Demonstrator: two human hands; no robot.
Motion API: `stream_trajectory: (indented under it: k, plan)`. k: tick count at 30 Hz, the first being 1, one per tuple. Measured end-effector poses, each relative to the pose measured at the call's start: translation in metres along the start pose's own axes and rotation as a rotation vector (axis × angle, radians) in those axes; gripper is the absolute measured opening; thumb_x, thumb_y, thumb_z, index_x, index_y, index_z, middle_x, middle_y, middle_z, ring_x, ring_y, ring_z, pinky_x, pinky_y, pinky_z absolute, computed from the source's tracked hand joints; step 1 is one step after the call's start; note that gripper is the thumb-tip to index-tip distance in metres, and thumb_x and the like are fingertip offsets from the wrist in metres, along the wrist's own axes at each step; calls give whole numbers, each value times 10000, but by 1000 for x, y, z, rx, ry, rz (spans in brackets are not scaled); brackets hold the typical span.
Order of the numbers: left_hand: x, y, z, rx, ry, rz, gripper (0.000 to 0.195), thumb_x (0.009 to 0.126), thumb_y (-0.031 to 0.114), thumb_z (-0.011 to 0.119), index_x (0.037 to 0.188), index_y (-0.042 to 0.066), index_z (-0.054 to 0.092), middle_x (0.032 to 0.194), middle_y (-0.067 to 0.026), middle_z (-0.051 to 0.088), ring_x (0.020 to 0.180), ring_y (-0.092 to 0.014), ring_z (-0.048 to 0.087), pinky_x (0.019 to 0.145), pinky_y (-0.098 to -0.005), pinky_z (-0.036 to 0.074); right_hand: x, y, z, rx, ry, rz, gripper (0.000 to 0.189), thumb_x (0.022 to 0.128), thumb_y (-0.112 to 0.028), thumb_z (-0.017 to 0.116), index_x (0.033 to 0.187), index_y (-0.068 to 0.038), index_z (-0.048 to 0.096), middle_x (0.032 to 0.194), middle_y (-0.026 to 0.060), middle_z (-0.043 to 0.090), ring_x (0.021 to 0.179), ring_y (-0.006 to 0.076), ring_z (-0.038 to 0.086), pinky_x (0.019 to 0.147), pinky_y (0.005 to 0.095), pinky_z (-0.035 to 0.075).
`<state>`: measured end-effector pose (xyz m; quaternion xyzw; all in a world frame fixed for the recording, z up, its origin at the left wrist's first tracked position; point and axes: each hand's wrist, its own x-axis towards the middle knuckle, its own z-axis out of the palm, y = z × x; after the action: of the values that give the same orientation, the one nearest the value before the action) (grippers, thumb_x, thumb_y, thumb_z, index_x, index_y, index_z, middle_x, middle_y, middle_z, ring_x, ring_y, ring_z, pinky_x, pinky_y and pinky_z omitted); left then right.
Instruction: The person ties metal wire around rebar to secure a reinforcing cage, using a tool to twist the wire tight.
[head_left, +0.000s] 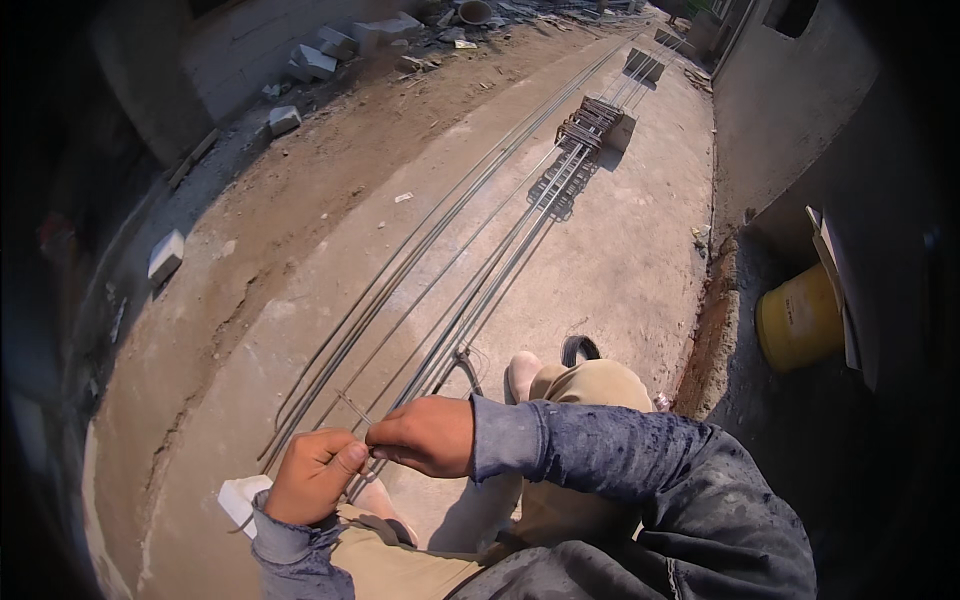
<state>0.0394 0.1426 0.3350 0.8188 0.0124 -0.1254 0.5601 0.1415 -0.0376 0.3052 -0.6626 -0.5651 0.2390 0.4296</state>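
My left hand (315, 476) and my right hand (424, 439) meet at the fingertips above the near ends of the long steel reinforcing bars (442, 360). Both pinch what looks like a thin piece of wire (354, 407), which sticks out up and left from the fingers. Most of it is hidden by the fingers. Just beyond my right hand, dark-handled pincers (471, 369) lie beside the bars. Past my boot sits a coil of black tie wire (579, 349). Farther along, a stack of rusty steel stirrups (589, 124) hangs around several bars.
Concrete blocks (645, 67) prop up the bars at the far end. A white block (244, 495) lies left of my left hand. To the right, a plastered wall (787, 127) runs along the concrete slab, with a yellow bucket (802, 319) in shade. Rubble (315, 60) lines the left side.
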Motion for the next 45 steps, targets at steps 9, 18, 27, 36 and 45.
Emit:
stream_trajectory:
  k: [9,18,27,36,45]
  plan:
    - [2,6,1,-44,5,77,221,860,172,563,775,-32,564,676,-84,543,658,-141,511,617,-273,407,1,-6,-4,-80,-31,106,142,825,-136,522,875,-4,512,699,189,573,707,380,581,609,454,449]
    - [5,-3,0,64,234,87,203,813,148,615,715,-29,598,601,-66,529,579,-121,476,539,-285,385,6,-14,5,-112,51,130,155,863,-133,504,948,-7,473,679,190,556,640,381,559,554,443,435]
    - [26,-27,-28,148,427,64,286,862,236,569,730,-16,606,622,-23,542,594,-93,482,563,-243,397,16,18,11,-78,317,78,196,830,-15,497,1023,4,527,892,191,599,841,350,583,728,381,468]
    - [107,-155,-85,1,498,-372,305,840,305,568,826,8,637,684,-66,590,644,-169,561,643,-276,460,24,36,22,-116,50,302,183,794,-10,494,957,5,575,870,187,614,826,349,593,730,384,475]
    - [92,-287,-25,844,167,-228,298,707,217,593,955,55,627,961,-135,623,971,-303,573,809,-406,475,5,47,50,-348,-457,310,220,779,-77,525,990,-40,574,845,148,620,718,331,617,626,400,506]
